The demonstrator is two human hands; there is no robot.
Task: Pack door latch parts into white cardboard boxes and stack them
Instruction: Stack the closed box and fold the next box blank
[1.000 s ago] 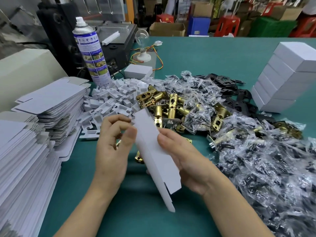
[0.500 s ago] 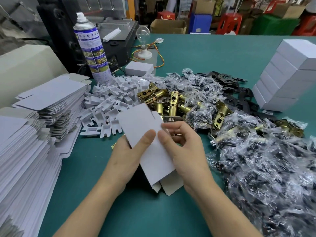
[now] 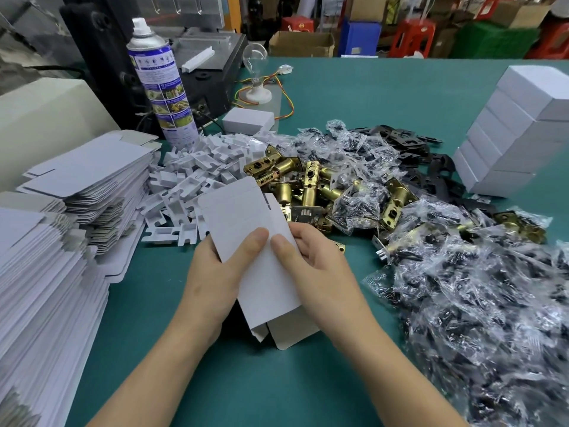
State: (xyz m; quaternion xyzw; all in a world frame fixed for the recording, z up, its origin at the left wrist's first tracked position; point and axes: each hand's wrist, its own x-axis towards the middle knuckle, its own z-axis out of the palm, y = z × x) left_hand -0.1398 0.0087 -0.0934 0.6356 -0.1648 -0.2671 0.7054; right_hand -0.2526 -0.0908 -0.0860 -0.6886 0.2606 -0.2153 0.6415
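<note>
The white box has turned from edge-on to face up, and now the left hand and right hand pinch it, fingers curled behind and thumbs nearly meeting on top, so it looks ready to be squared open, with the latches just beyond.

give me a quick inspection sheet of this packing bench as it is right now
surface: green table, largely covered.
job's things: flat carton in both hands, flaps loose; brass latches, white inserts, bagged parts, black plates heaped; carton blanks stacked left; closed boxes stacked right.
clutter: spray can, light bulb, lone white box.
grippers: left hand and right hand pinch the carton.
cables: yellow and red wires by the bulb.
surroundings: red stools, cardboard boxes beyond.
</note>
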